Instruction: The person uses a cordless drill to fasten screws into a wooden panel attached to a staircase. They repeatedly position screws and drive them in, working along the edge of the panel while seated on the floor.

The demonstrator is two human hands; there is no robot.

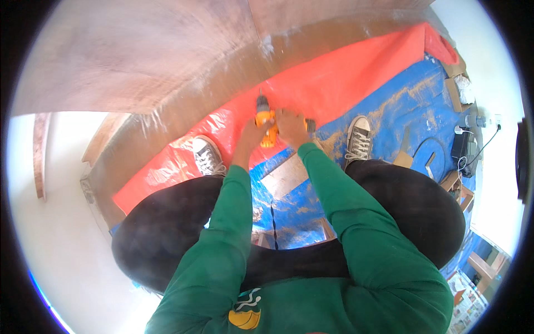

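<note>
A cordless drill point(268, 138) with an orange-yellow body and a black chuck lies across my two hands, between my shoes. Its thin bit points away from me, over red plastic sheeting point(328, 83). My left hand point(255, 135) is closed on the near left side of the drill's body, by the chuck. On the other side my right hand point(291, 128) wraps round the drill, and a dark end of it sticks out to the right past my fingers. My fingertips are partly hidden.
A large brown wooden panel point(150, 50) with a curved edge point(222, 83) rises ahead. Blue sheeting point(397, 103) strewn with sawdust covers the floor. A board piece point(285, 177) lies between my legs. To the right, a black charger-like box point(463, 146) and cables stand by the white wall.
</note>
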